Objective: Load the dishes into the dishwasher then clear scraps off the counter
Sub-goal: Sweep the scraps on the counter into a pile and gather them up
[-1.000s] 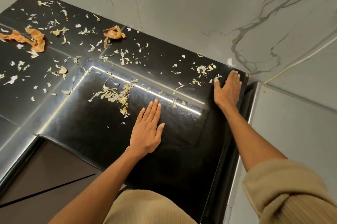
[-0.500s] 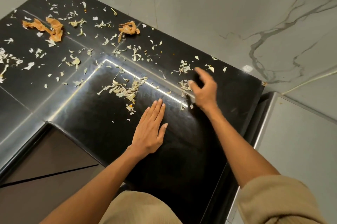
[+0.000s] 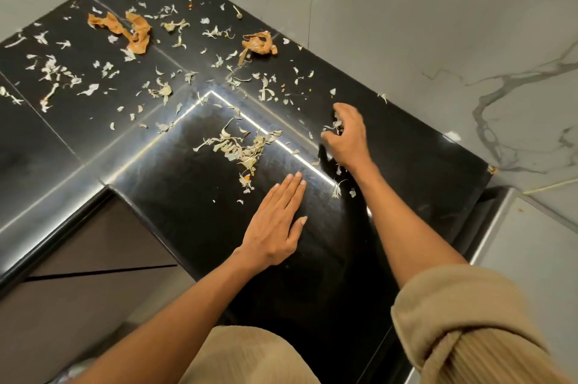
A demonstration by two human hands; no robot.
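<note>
A glossy black counter [image 3: 422, 145] is strewn with pale vegetable scraps; a denser pile of scraps [image 3: 240, 145] lies near its middle. Two orange peels lie farther back, one at the left [image 3: 134, 30] and one nearer the wall [image 3: 259, 44]. My left hand [image 3: 275, 221] lies flat on the counter, fingers straight, just below the pile. My right hand [image 3: 347, 136] is cupped on its side to the right of the pile, with a small clump of scraps [image 3: 334, 127] against its curled fingers. A few bits [image 3: 337, 191] lie beside my right wrist.
A grey marbled wall [image 3: 438, 23] backs the counter. The counter's right end drops to a steel-edged grey surface [image 3: 531, 246]. Brown cabinet fronts [image 3: 93, 258] sit below the front edge at lower left.
My right hand has swept from the counter's far right corner leftward, dragging scraps toward the middle pile, and its fingers have curled. My left hand has stayed flat in place.
</note>
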